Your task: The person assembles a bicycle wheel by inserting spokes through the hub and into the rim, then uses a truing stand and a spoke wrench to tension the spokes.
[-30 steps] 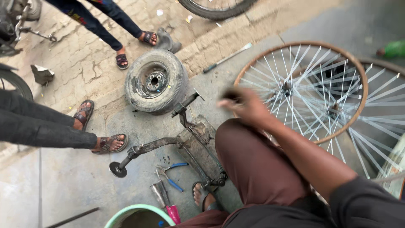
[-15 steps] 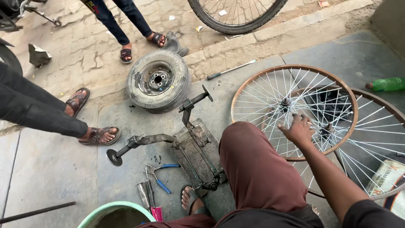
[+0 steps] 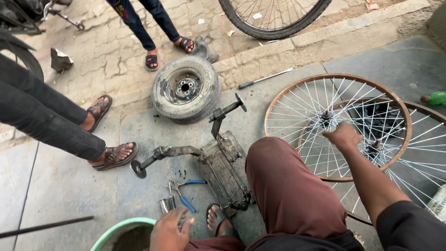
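My right hand (image 3: pixel 343 136) reaches out over the spokes of a rusty-rimmed bicycle wheel (image 3: pixel 297 93) lying flat on the ground, fingers bent down onto the spokes near the hub (image 3: pixel 326 114). A second spoked wheel (image 3: pixel 423 153) lies partly under it to the right. My left hand (image 3: pixel 169 230) hangs low at the bottom edge, fingers spread, just above a small metal can (image 3: pixel 166 204) and blue-handled pliers (image 3: pixel 186 200). My knee in brown trousers (image 3: pixel 283 186) sits between both hands.
A greasy metal stand (image 3: pixel 223 162) with a crank arm lies before my sandalled foot. A small car tyre (image 3: pixel 186 88) rests beyond it. One person's legs in sandals stand at left (image 3: pixel 107 155), another's at the top (image 3: pixel 151 60). A green tub rim (image 3: pixel 116 230) is bottom left; a green bottle (image 3: pixel 434 97) at right.
My right hand has swung from above my knee out to the right, onto the wheel's spokes. My left hand has come into view at the bottom. The view tilted downward.
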